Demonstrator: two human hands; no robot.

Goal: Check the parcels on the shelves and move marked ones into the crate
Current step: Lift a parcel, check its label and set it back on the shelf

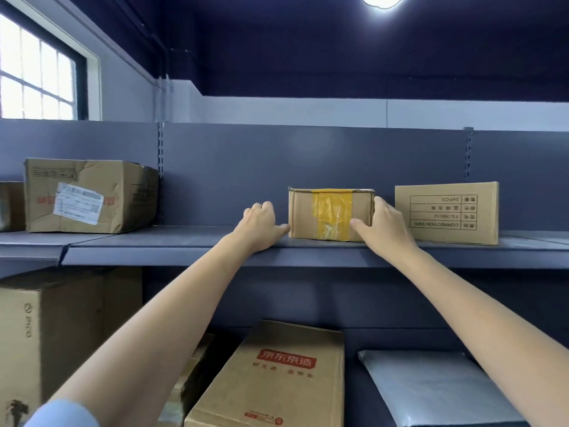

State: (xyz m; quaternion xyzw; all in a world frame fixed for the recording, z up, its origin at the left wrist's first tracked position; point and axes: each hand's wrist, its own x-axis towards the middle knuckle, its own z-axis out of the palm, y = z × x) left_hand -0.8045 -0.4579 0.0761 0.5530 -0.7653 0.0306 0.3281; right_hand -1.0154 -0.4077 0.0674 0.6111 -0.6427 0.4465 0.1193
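**Parcel with yellow tape, top shelf**

Parcel (331, 214) sits on the upper shelf (184, 246), between a crumpled box (89, 195) and an upside-down printed carton (446, 212). Right hand (386, 223) grips its right end. Left hand (261, 223), fingers curled, thumb touching its left edge.

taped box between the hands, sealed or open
Sealed. The taped box stands flat on the shelf, flaps closed, with yellow tape running down its front from the top edge.
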